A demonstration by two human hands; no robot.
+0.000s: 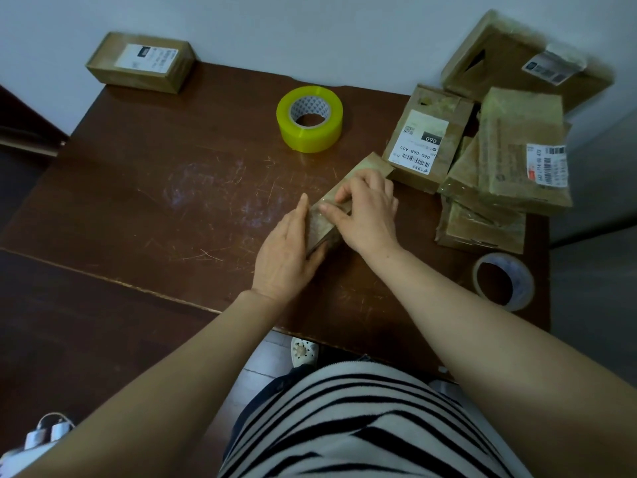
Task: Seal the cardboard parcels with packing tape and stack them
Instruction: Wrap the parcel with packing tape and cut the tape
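parcel (pixel 327 220) lay on table (pixel 155 201), right of centre. my left hand (pixel 286 250) lay flat against its 9 o'clock side, fingers straight. right hand (pixel 368 212) pressed fingertips and thumb on its taped top. yellow tape (pixel 309 119) sat at 12 o'clock, pile (pixel 499 174) at 2, clear tape (pixel 503 281) at 4.
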